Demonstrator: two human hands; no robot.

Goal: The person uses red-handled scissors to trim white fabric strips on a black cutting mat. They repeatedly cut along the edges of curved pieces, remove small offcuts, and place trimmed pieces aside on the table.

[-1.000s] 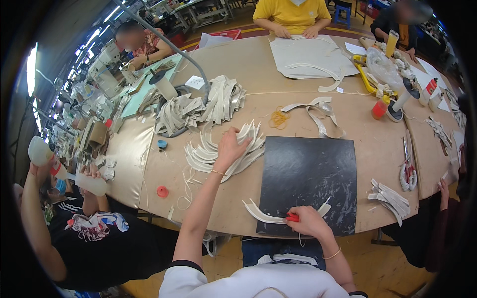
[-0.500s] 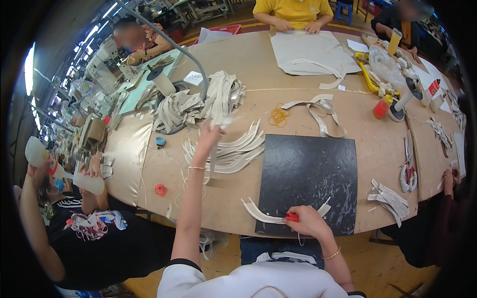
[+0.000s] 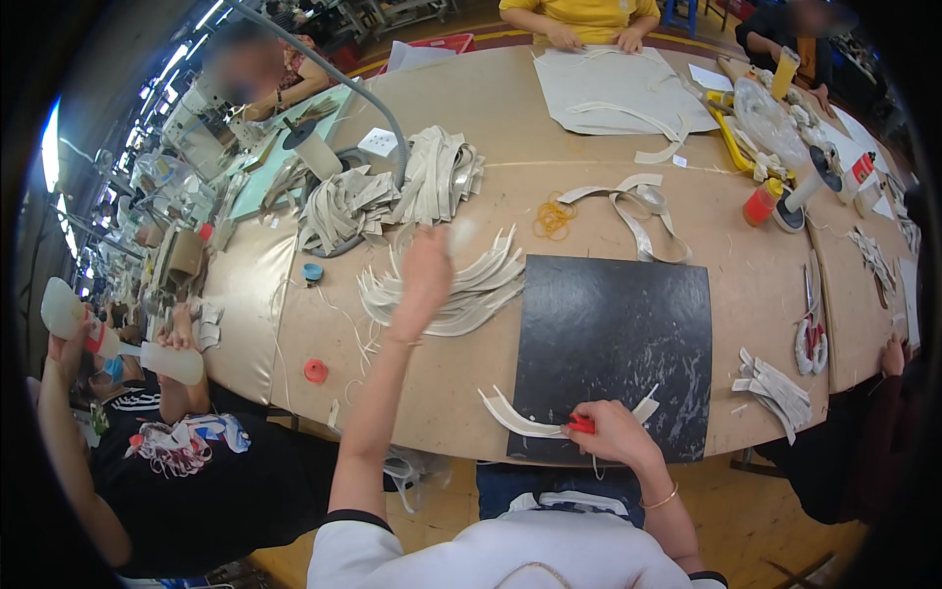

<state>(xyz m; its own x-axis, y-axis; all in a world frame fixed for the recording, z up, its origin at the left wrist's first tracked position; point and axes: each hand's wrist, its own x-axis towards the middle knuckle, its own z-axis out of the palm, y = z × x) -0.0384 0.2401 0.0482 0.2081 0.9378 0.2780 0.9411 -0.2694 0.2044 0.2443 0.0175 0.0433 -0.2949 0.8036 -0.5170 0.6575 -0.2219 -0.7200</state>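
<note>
My right hand (image 3: 620, 438) is closed around a small red object (image 3: 582, 425), whose kind I cannot make out. It rests over a curved pale strip (image 3: 525, 424) on the near part of a black board (image 3: 613, 334); the strip's ends show on both sides of the hand. My left hand (image 3: 428, 280) is raised over a fanned pile of pale curved strips (image 3: 481, 299). Its fingers are closed but smeared by motion, and a whitish blur beside them hides what they hold.
Bundled grey-beige strips (image 3: 437, 177) lie beyond the pile. Yellow rubber bands (image 3: 554, 218), a loose pale band (image 3: 638, 211), a red cap (image 3: 315, 371), scissors (image 3: 811, 339) and more strips (image 3: 773, 391) lie about the table. Co-workers sit around; one at left holds a white bottle (image 3: 173, 362).
My left hand has shifted slightly right, and the whitish blur by its fingers moved with it. My right hand stays at the strip with the red object. The whole view has shifted a little.
</note>
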